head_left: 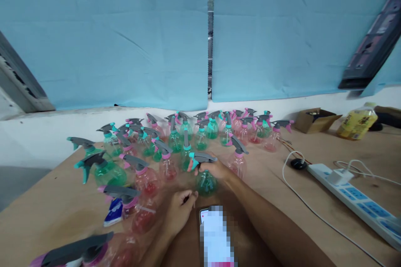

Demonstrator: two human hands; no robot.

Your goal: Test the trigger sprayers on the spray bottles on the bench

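Note:
My right hand [219, 170] is wrapped round the neck of a spray bottle [206, 184] with a clear green body and a grey and turquoise trigger head. The bottle stands upright just beyond the phone, its nozzle facing left. Lower and to the left, my left hand [183, 203] is curled into a loose fist near this bottle, with nothing visible in it. Close to the left hand is a pink spray bottle [143, 219]. Another pink spray bottle [238, 164] stands right behind my right hand. A phone [216, 233] with a lit, blurred-out screen lies between my forearms.
Several green and pink spray bottles [175, 144] crowd the table's back and left. A blue packet [114, 212] lies behind a pink bottle. On the right are a power strip [351, 200] with white cables, a cardboard box [315, 121] and a yellow-labelled jug [357, 123].

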